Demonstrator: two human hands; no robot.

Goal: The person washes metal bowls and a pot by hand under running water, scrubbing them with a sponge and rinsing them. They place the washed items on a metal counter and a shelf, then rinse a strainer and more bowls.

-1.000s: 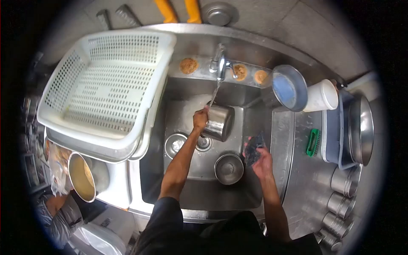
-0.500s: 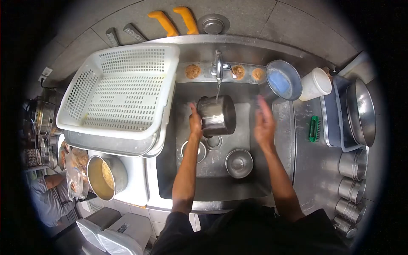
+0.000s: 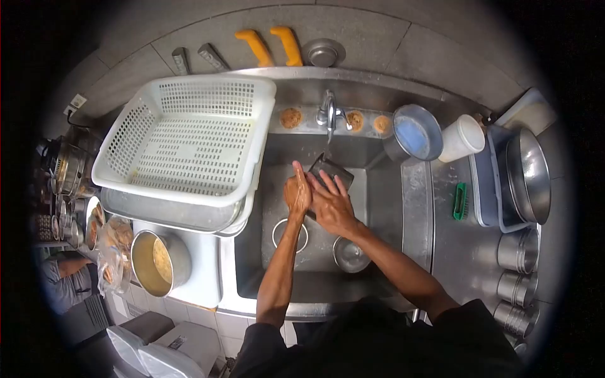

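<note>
A steel pot (image 3: pixel 341 173) hangs tilted in the sink (image 3: pixel 334 283) below the tap (image 3: pixel 329 116), partly hidden by both hands. My left hand (image 3: pixel 297 194) is closed at the pot's left side, with its thumb pointing up. Across the near side of the pot lies my right hand (image 3: pixel 334 206), its fingers spread and close against my left hand. On the sink floor are a metal ring (image 3: pixel 305 234) and a steel bowl (image 3: pixel 350 255), the bowl partly covered by my right forearm.
White perforated basket (image 3: pixel 195 148) stacked on trays at left; a pot with pale contents (image 3: pixel 161 259) nearer. To the right: a grey pot with blue cloth (image 3: pixel 411 135), white tub (image 3: pixel 463 137), green brush (image 3: pixel 460 201), steel bowls (image 3: pixel 529 176), stacked tins (image 3: pixel 518 250). A person (image 3: pixel 66 277) stands far left.
My right hand has come left from beside the pot onto it, meeting my left hand. The pot has tilted and shifted slightly right and down. The view has shifted a little.
</note>
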